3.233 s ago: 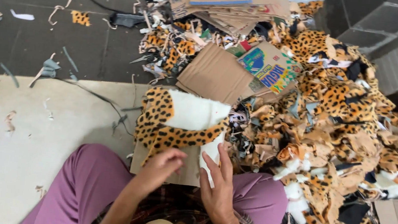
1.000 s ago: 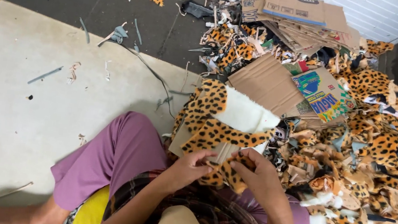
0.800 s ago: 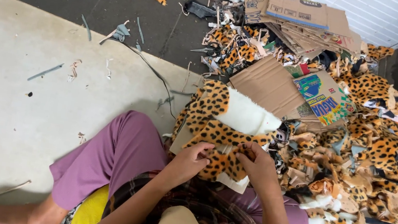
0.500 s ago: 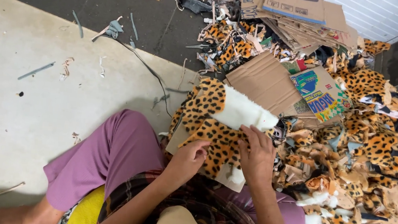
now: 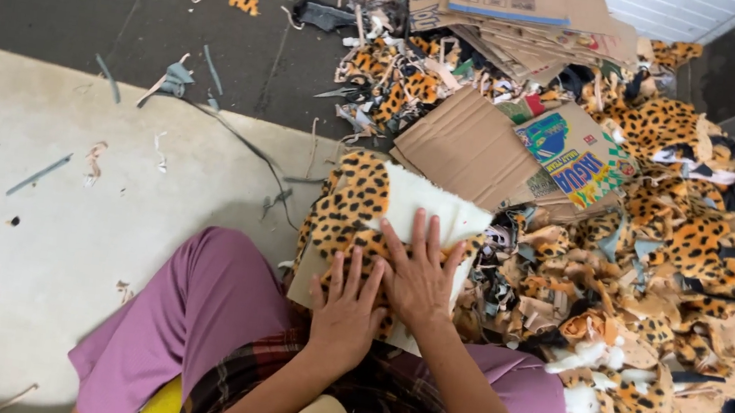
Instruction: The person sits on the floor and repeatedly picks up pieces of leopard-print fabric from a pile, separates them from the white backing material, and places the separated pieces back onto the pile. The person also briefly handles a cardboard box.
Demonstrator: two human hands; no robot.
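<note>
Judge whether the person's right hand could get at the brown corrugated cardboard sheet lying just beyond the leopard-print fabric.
Probably yes. The right hand lies flat on the leopard-print fabric, and the brown cardboard sheet sits just past it, uncovered on top, with nothing standing between them.

Under your left hand (image 5: 345, 311) and right hand (image 5: 419, 278) lies a leopard-print fabric piece (image 5: 353, 209), plush and matt, with a fuzzy cream-white backing (image 5: 428, 209) showing beside the print. You have it on a flat brown cardboard sheet (image 5: 308, 269), dull and papery. The scrap heap (image 5: 695, 275) is the same furry cloth. The corrugated cardboard (image 5: 464, 144) looks rough; the printed carton (image 5: 575, 153) is slightly glossy. Your trousers (image 5: 195, 316) are smooth mauve cloth, the floor (image 5: 11, 219) pale matt concrete.
</note>
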